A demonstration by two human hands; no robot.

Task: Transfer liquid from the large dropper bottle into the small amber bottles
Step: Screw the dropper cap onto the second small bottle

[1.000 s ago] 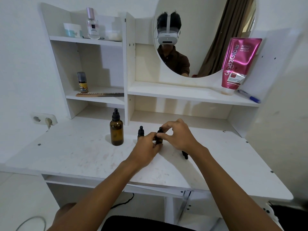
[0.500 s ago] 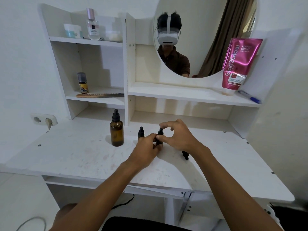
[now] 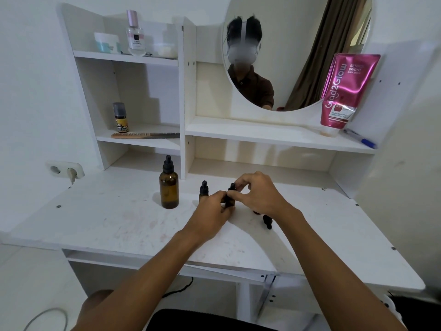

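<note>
The large amber dropper bottle stands capped and upright on the white desk, left of my hands. A small amber bottle with a black dropper cap stands just behind my left hand. My left hand grips the body of a second small amber bottle on the desk. My right hand pinches that bottle's black dropper cap from the right. A loose black dropper cap lies on the desk under my right wrist, next to a dark object mostly hidden by the hand.
White shelves rise behind the desk with a round mirror. A pink tube and a pen sit on the right shelf. A comb, a small bottle and jars fill the left shelves. A wall socket is at left.
My right hand's fingers have shifted slightly around the small bottle's cap. Both hands stay on the same bottle, in the same spot on the desk.
</note>
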